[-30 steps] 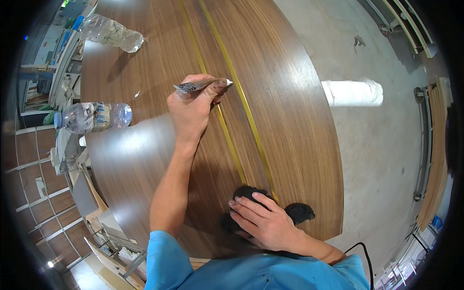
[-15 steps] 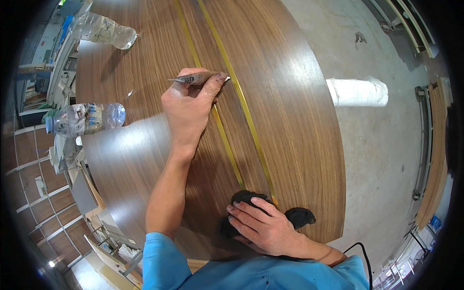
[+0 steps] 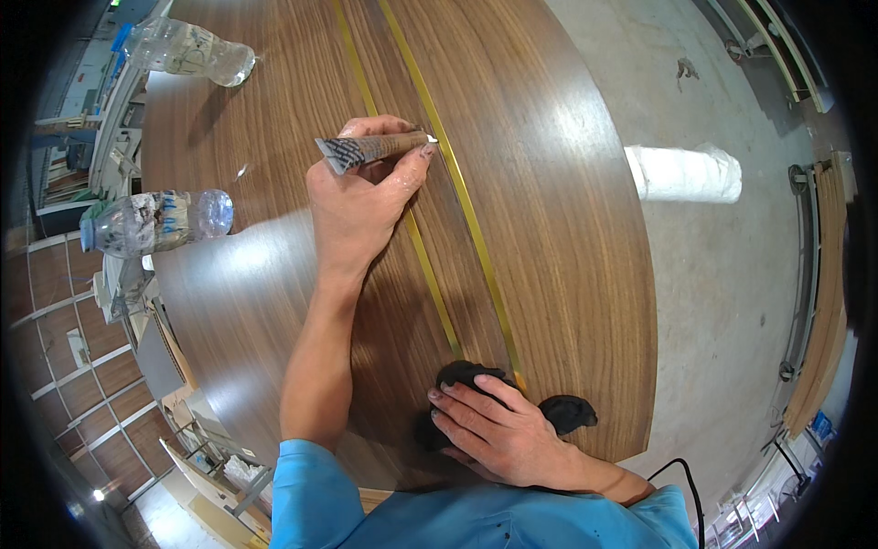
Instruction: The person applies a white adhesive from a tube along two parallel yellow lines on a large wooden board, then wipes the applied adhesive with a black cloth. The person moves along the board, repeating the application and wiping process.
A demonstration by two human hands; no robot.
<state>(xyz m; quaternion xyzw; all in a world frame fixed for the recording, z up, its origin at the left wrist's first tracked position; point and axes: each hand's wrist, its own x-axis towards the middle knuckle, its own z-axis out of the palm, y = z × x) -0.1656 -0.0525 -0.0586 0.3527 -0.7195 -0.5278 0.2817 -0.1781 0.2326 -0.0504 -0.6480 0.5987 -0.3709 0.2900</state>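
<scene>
A wide brown wood-grain panel (image 3: 567, 302) with two thin gold strips (image 3: 486, 256) set along it lies in front of me. Pinched in the fingers of my left hand (image 3: 361, 210) is a small squeeze tube (image 3: 370, 149), brown with a dark pattern and a flat end. Its white tip points right and meets the edge of the right-hand gold strip. Nearer my body, my right hand (image 3: 503, 435) presses down on a bunched black cloth (image 3: 468, 373), fingers curled over it. Part of the cloth sticks out right of the hand, covering the strips' near ends.
Two clear plastic bottles (image 3: 187, 52) (image 3: 165, 222) lie in view along the panel's left side. Beyond the right edge shows a white wrapped roll (image 3: 686, 174) over the concrete floor (image 3: 722, 293). A black cable (image 3: 692, 485) loops by my right elbow.
The squeeze tube has turned in my left fingers, showing more of its patterned flat end, its tip still by the same strip. My right hand stays on the cloth.
</scene>
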